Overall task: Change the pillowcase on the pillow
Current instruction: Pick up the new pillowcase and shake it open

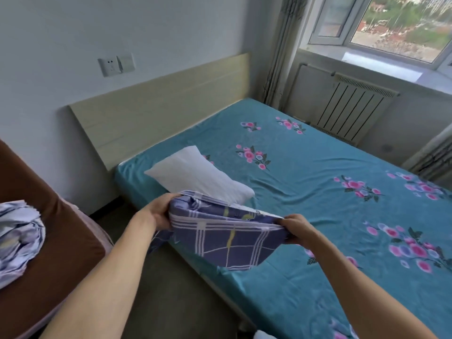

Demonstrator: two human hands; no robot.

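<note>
1. Two bare forearms enter from the bottom edge and reach forward over the near edge of the bed (318, 172).
2. Left hand (156, 211): grip clamped on the left end of the pillowcase (227, 236), fingers curled over the bunched upper edge.
3. Right hand (297, 228): grip clamped on the right end of the same edge, fingers curled over the fabric.
4. Pillowcase: purple-blue with white grid lines and small yellow marks. Stretched between the two hands, with the lower part hanging past the bed edge toward the floor. A strip of white shows along its top edge near the right hand; cannot tell whether this is lining or pillow.
5. Pillow (195, 177): bare, white, lying on the bed near the headboard (159, 106), just behind the held pillowcase. Its near end is hidden by the pillowcase; cannot tell whether that end is inside the opening.
6. Bed sheet: teal with pink flower clusters, lightly wrinkled.
7. Left of frame: a brown seat (61, 228) carries a crumpled bundle of cloth (17, 238), pale with blue-grey pattern.
8. Wall above the headboard: a socket and switch plate (116, 64).
9. Far right: radiator (352, 111) under a window (391, 23), curtain (283, 50) beside it.
</note>
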